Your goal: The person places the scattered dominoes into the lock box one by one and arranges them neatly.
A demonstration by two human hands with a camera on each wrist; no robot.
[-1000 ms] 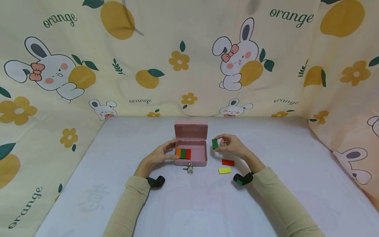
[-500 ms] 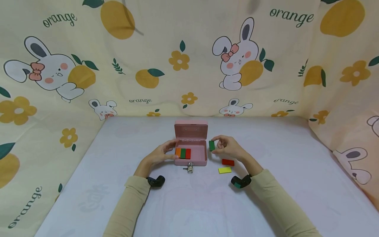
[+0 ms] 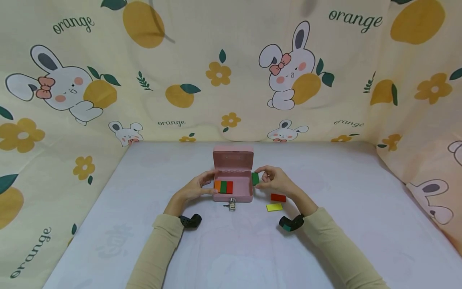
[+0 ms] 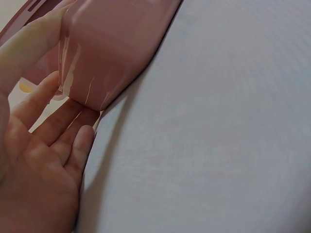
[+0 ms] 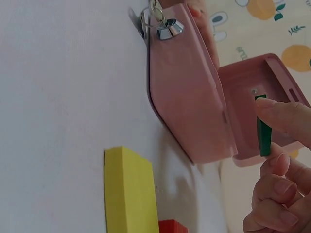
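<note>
A pink metal cash box [image 3: 242, 198] stands with its lid raised on the table. My left hand [image 3: 196, 186] holds the box's left side, thumb at the front rim and fingers toward the back; in the left wrist view the fingers [image 4: 46, 124] touch its corner. Inside, at the left, lie an orange block [image 3: 217, 186], a green block [image 3: 223, 187] and a red block [image 3: 229, 187] side by side. At the box's right edge, my right hand [image 3: 277, 180] pinches another green block [image 3: 255, 178] between thumb and fingers, held up in the right wrist view.
On the table right of the box lie a red block [image 3: 278, 198] and a yellow block [image 3: 274, 207]. A lock with keys [image 3: 232, 204] sticks out of the box's front. A patterned cloth [image 3: 202, 52] hangs behind the table.
My right hand has carried the green block leftward and slightly nearer, up to the box's right edge. The left hand and the box have stayed in place.
</note>
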